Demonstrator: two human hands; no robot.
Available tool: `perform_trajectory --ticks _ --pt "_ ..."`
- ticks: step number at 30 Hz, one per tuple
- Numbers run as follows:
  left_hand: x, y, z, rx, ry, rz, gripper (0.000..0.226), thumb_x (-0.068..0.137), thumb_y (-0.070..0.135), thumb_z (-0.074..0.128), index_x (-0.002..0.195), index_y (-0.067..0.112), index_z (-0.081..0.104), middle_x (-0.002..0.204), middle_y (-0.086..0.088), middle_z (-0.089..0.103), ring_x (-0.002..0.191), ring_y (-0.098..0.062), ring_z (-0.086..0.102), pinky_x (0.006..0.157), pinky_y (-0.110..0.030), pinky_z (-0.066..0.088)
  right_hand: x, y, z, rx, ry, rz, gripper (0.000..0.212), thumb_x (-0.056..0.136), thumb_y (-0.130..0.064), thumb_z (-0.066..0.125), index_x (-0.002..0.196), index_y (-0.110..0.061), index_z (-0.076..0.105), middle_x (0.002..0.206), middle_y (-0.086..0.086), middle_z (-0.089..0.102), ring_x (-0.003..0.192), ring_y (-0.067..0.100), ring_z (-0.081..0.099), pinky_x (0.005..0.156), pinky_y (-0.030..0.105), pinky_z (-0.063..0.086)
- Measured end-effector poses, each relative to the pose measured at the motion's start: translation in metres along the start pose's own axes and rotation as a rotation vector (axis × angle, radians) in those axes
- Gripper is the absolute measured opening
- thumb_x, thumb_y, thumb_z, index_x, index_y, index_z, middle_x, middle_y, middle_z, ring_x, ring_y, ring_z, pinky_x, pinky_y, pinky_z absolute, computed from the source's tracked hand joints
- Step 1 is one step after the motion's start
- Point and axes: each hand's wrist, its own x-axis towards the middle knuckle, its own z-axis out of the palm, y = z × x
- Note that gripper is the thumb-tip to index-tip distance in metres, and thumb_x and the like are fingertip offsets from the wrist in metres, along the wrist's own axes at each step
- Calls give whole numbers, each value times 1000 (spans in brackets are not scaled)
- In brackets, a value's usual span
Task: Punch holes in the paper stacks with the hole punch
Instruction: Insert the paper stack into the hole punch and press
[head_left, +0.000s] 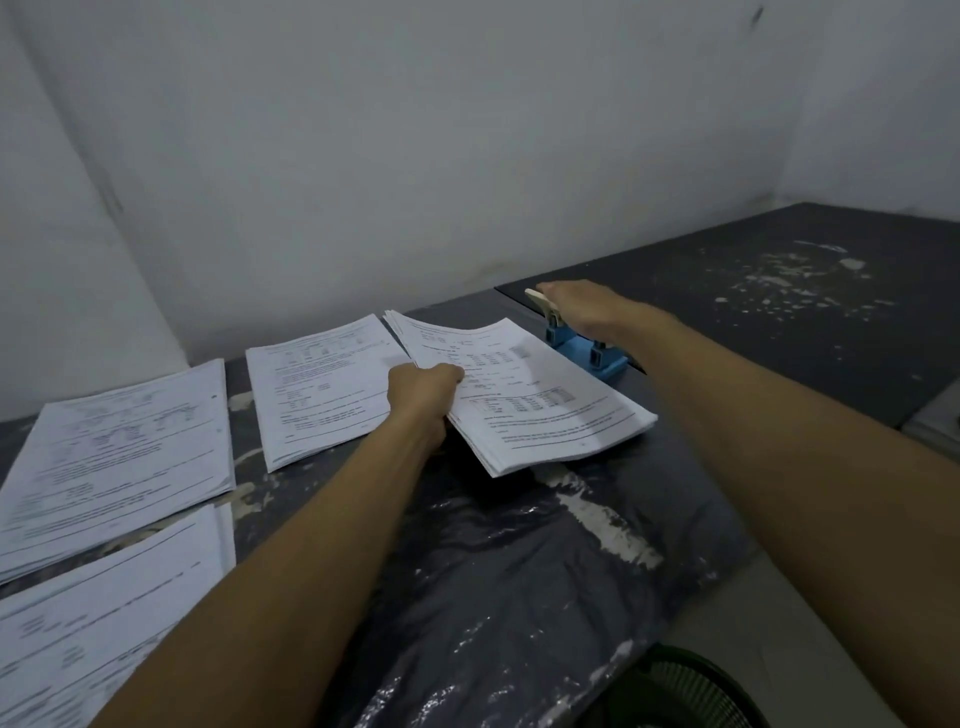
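Paper stack (524, 395) is fed edge-first into blue hole punch (587, 353) on table (519, 571); gripped at near edge by left hand (423, 392). Lever pressed under flat right hand (582, 306). Stack judged floppy, slippery; supported underneath.

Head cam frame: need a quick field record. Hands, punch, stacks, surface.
left hand: grips the held stack at its left edge
right hand: rests palm down on the hole punch's lever
hole punch: blue base, cream lever, at the held stack's far right edge
held stack in punch slot: cannot tell
other stacks: middle stack and left stack lie flat; near stack is cut off by the frame
table: dark, scuffed with pale patches
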Motion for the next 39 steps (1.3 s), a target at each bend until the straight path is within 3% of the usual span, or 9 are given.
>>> perform_trajectory --ticks 7,11,13,18,22,26,29,34,39 --pt "-2 3 19 -30 37 -57 20 81 3 72 94 7 56 99 -11 68 85 -32 71 75 -50 62 0 1 0 103 -69 24 33 105 -33 24 81 -18 41 88 6 47 74 18 39 66 34 32" --pt "-3 0 20 -36 68 -73 17 81 2 70 88 8 55 101 -13 68 88 -34 71 76 -53 62 -2 2 1 176 -132 44 47 106 -37 22 121 -3 51 121 20 56 98 31 54 90 44 43" --pt "-3 2 17 -21 80 -73 18 82 2 70 85 9 54 103 -13 69 88 -34 71 76 -52 62 -4 2 1 177 -136 45 52 106 -42 22 127 -4 50 129 24 53 99 29 55 88 43 42" --pt "-2 19 6 -15 78 -76 40 80 0 73 116 -1 56 101 -15 69 80 -31 72 69 -47 63 -9 1 1 243 -132 109 78 96 -70 16 154 -20 30 160 11 27 142 32 31 106 47 27" --pt "-8 28 10 -10 50 -76 48 80 -4 72 124 -1 52 100 -15 67 77 -30 71 57 -38 61 -14 -1 0 265 -139 80 76 96 -70 16 156 -25 26 164 8 21 147 31 23 113 48 22" --pt "-12 33 19 -16 49 -104 47 79 -6 70 121 0 49 94 -15 64 71 -28 69 50 -40 60 -16 -1 -1 261 -138 110 77 98 -68 17 153 -16 33 158 12 30 141 30 31 101 41 27" --pt "-11 40 25 -31 52 -106 45 79 -10 69 118 3 49 85 -13 62 62 -23 66 35 -30 52 -16 1 -4 260 -131 91 78 101 -63 17 147 -4 37 155 17 34 140 33 33 111 45 27" --pt "-13 44 30 -87 44 -120 48 80 -9 70 122 1 50 88 -16 64 66 -27 69 43 -33 57 -18 1 -5 263 -122 92 74 102 -61 17 144 -6 41 152 17 38 137 33 37 110 46 28" --pt "-18 25 36 -90 65 -132 42 81 -5 72 108 9 42 87 -12 59 70 -25 67 39 -29 53 -19 1 -6 251 -145 94 71 103 -58 17 138 -4 46 146 21 44 132 35 41 101 43 34"
